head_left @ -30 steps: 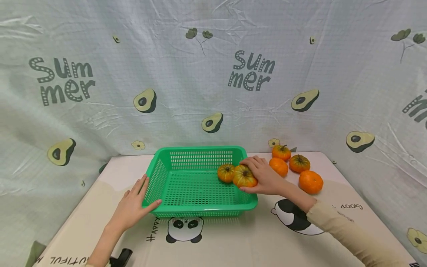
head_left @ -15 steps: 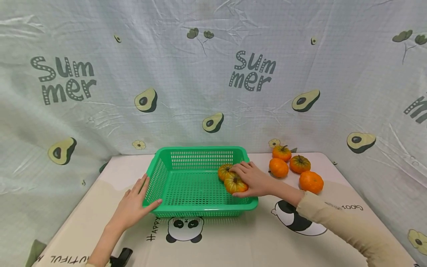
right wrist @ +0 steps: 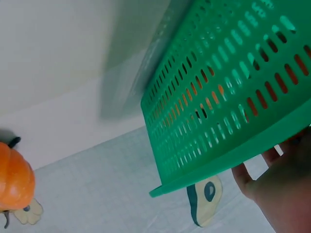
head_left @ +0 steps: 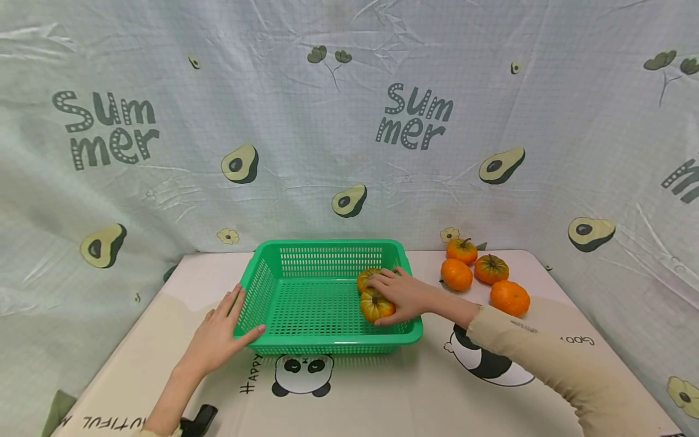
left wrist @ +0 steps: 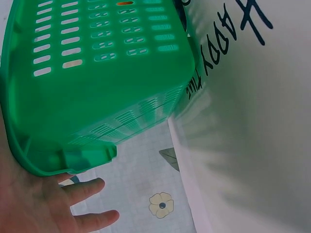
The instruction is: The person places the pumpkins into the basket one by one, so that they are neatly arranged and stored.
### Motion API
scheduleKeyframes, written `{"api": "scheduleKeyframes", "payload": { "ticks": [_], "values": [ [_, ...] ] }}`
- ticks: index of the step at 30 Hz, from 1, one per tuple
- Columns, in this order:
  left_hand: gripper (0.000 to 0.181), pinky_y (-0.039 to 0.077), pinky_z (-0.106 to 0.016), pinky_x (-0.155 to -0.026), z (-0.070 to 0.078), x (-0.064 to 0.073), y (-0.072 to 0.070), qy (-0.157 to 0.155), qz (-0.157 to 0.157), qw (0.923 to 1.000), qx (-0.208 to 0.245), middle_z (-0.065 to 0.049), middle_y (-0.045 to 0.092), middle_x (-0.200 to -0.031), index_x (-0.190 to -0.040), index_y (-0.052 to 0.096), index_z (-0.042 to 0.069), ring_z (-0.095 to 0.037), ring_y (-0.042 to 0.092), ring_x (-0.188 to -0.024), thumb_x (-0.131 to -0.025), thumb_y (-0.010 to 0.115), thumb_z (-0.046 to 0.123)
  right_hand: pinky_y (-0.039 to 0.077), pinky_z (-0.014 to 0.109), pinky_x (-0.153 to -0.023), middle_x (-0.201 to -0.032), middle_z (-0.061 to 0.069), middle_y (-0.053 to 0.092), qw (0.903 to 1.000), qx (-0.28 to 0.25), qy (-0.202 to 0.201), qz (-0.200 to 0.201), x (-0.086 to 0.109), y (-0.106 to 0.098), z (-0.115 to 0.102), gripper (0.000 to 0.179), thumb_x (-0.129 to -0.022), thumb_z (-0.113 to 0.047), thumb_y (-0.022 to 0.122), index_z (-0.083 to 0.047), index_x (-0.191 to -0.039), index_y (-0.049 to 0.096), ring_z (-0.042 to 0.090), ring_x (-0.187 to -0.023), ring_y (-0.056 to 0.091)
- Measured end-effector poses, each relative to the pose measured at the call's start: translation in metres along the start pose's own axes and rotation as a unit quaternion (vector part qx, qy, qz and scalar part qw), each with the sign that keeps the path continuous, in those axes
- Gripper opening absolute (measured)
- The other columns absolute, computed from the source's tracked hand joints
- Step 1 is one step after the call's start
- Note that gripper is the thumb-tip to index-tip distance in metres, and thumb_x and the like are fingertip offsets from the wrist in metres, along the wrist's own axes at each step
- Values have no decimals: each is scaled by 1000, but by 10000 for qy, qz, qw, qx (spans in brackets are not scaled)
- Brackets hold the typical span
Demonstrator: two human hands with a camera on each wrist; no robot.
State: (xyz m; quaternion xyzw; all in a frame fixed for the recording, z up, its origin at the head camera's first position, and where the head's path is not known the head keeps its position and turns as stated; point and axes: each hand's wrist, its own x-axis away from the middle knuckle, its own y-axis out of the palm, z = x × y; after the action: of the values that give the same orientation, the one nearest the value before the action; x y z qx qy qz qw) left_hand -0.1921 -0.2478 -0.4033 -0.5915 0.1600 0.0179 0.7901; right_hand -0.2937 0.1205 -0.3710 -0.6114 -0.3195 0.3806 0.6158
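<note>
A green plastic basket [head_left: 333, 348] with slotted walls stands in the middle of the table in the head view. Low inside its right end, my right hand [head_left: 403, 296] grips a small orange pumpkin [head_left: 374, 308] with yellow-green streaks, fingers over the top and thumb at the near side. Just behind it is another small pumpkin [head_left: 367, 278], partly covered by the fingers. My left hand [head_left: 214, 340] rests on the basket's left rim, fingers extended. The basket's outer wall [left wrist: 112, 87] fills much of the left wrist view. In the right wrist view, the wall [right wrist: 214, 111] hides the held pumpkin.
Several small pumpkins lie on the table right of the basket, among them a bright orange one [head_left: 509, 298] nearest the front and a greenish one [head_left: 491, 268]. A printed cloth curtain [head_left: 295, 152] hangs behind the table. A black object [head_left: 201, 420] shows by the left wrist.
My right hand has carried the pumpkin left and down, from over the basket's right rim to inside it. The left hand has stayed on the left rim.
</note>
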Motion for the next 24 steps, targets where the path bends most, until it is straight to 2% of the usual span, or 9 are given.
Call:
{"api": "scheduleKeyframes", "payload": {
  "ticks": [8, 17, 24],
  "values": [
    [89, 29, -60, -97, 1, 0, -1, 0, -27, 10000, 79, -24, 21, -145, -140, 20, -5, -45, 26, -128, -82, 52, 54, 34, 42, -85, -124, 2, 48, 9991, 259, -168, -297, -9, 4, 2, 67, -72, -56, 62, -14, -122, 44, 22, -114, 40],
    [89, 28, -60, -97, 0, -1, -2, -40, -71, 9999, 65, -24, 20, -145, -140, 19, -5, -45, 26, -128, -82, 51, 54, 33, 45, -88, -123, 2, 49, 9966, 373, -157, -715, -15, 4, -2, 67, -71, -50, 67, -14, -122, 46, 20, -111, 41],
    [89, 29, -60, -97, 0, -1, 1, -22, -63, 10000, 70, -24, 21, -145, -140, 19, -5, -45, 26, -128, -82, 51, 54, 34, 43, -88, -123, 0, 49, 9929, 587, -39, -1032, -18, 8, -4, 67, -73, -56, 63, -16, -123, 44, 19, -110, 42]
  ]
}}
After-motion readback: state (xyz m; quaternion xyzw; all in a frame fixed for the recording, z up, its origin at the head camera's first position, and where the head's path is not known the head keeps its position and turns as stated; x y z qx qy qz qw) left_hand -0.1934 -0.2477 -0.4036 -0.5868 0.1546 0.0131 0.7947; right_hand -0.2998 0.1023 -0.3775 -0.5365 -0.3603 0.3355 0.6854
